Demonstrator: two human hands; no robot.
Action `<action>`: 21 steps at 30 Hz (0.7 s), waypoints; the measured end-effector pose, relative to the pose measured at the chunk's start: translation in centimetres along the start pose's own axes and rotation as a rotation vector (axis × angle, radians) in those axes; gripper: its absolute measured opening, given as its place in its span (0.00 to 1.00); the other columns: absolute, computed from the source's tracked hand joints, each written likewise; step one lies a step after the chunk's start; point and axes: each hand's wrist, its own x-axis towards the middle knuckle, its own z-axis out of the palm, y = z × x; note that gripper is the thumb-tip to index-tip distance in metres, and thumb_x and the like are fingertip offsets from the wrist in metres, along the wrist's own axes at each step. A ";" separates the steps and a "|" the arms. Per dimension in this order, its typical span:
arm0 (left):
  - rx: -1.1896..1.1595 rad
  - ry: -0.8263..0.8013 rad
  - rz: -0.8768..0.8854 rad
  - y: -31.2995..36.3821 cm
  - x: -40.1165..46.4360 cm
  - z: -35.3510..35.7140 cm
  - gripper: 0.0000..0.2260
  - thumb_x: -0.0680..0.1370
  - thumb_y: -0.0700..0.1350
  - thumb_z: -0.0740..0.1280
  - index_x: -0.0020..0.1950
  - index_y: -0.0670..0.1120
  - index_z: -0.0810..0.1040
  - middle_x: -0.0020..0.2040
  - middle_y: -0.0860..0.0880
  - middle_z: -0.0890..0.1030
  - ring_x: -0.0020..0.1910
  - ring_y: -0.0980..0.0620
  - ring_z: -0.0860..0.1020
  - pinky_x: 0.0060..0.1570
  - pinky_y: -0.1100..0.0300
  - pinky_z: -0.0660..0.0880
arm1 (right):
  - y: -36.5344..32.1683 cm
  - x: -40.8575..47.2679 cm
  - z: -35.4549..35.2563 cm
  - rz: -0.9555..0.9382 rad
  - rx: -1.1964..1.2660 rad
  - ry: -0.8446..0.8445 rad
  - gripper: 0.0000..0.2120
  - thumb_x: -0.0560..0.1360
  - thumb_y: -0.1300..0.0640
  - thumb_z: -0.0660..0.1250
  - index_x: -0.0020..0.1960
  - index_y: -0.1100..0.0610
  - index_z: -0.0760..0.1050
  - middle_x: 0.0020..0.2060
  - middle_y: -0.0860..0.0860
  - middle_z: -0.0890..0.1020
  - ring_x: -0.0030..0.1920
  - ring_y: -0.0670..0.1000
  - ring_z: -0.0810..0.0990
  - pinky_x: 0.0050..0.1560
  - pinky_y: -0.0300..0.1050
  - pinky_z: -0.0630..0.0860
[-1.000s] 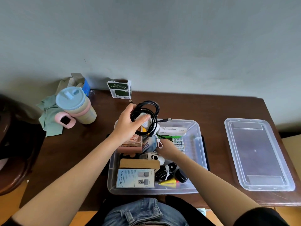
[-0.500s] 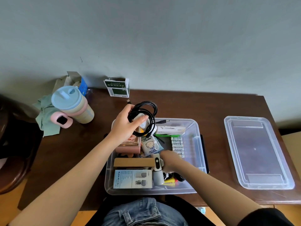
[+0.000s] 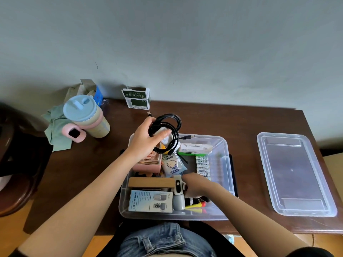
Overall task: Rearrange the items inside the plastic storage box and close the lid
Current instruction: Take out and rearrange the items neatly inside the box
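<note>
Both hands busy over the open storage box (image 3: 225,160)
Left hand (image 3: 146,140) grips a coiled black cable (image 3: 169,130) above the box's far corner; right hand (image 3: 194,183) holds a small white device (image 3: 178,185) inside.

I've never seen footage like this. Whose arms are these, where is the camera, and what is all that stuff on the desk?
There is no machine here: a person wears a wide-angle camera on the head, so you look down along their own two arms. On the brown table sits a clear plastic storage box full of small things: a wet-wipe packet, a row of batteries, a pale blue carton and a wooden block. The box's lid lies apart, to the right. At the far left stand a cup with a blue top on a green cloth, and a small green-and-white carton by the wall. The left hand holds a coiled black cable with a white object above the box. The right hand reaches into the box beside a small white gadget; its fingers are hidden.
</note>
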 end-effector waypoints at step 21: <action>-0.047 -0.024 0.031 -1.0 0.4 0.4 0.12 0.73 0.55 0.71 0.50 0.50 0.74 0.44 0.55 0.80 0.45 0.59 0.77 0.47 0.60 0.72 | 2.1 -1.4 1.2 -0.219 -0.658 0.109 0.22 0.72 0.57 0.65 0.64 0.61 0.68 0.60 0.57 0.72 0.62 0.58 0.67 0.66 0.52 0.61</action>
